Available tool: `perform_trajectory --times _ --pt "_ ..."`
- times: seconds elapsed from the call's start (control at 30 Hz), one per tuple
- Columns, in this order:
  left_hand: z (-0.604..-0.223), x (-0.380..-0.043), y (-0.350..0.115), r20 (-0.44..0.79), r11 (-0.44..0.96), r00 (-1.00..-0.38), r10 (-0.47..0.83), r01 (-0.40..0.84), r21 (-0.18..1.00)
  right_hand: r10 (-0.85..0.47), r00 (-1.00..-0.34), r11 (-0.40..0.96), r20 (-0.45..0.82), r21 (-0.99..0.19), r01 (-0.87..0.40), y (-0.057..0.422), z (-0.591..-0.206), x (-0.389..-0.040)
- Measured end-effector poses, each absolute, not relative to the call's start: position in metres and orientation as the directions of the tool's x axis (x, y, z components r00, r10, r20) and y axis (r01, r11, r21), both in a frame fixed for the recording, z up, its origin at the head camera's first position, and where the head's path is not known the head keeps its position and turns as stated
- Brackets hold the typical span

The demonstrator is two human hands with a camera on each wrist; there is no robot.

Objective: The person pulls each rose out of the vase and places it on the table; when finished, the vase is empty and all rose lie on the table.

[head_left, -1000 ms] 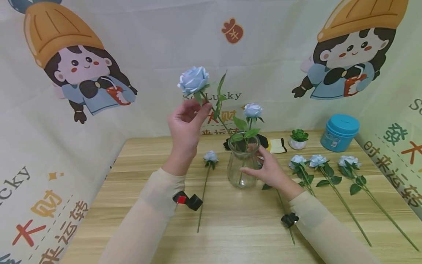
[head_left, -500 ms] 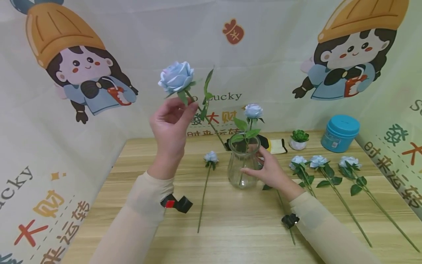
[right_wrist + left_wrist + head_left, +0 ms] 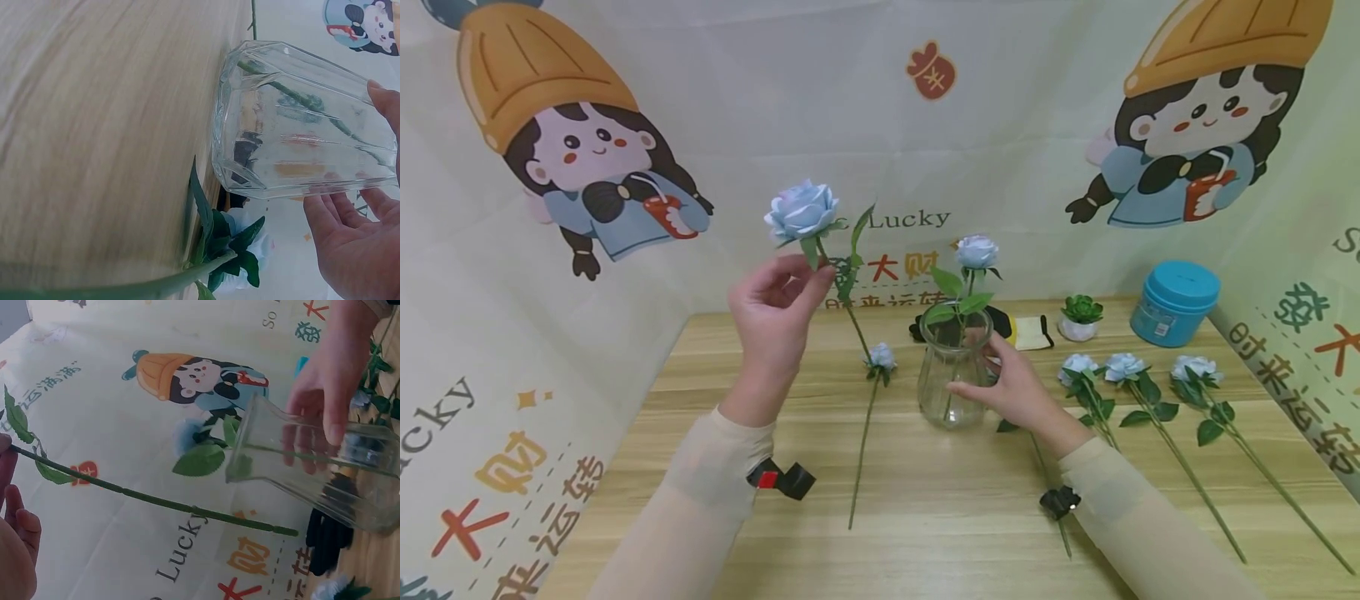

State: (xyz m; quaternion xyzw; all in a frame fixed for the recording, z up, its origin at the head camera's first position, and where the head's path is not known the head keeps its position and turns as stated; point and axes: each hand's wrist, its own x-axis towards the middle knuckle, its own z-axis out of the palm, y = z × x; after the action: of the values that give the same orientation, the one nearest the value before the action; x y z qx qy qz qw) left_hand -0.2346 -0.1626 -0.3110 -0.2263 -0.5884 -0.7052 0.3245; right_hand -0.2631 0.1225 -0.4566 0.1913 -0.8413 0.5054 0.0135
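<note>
My left hand pinches the stem of a pale blue rose just under its bloom, above the table. The rose's stem slants down to the right, and its cut end is apart from the vase in the left wrist view. My right hand grips the clear glass vase from the right side, thumb in front and fingers behind. A second blue rose stands in the vase, its stem visible through the glass. Another rose lies on the table between my hands.
Several blue roses lie on the right of the wooden table, one partly under my right forearm. A black, yellow and white glove lies behind the vase. A small potted succulent and blue tub stand at the back right.
My left hand has moved left, then down, with its rose; the stem is farther from the vase and more upright. My right hand and the vase have stayed in place.
</note>
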Motion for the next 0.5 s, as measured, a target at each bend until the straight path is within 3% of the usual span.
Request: perform_trajectory --times 0.5 --pt "-0.382 -0.245 -0.208 0.508 0.261 -0.832 -0.222 0.451 0.853 -0.301 -0.925 0.39 0.231 -0.856 -0.34 0.121 -0.46 -0.263"
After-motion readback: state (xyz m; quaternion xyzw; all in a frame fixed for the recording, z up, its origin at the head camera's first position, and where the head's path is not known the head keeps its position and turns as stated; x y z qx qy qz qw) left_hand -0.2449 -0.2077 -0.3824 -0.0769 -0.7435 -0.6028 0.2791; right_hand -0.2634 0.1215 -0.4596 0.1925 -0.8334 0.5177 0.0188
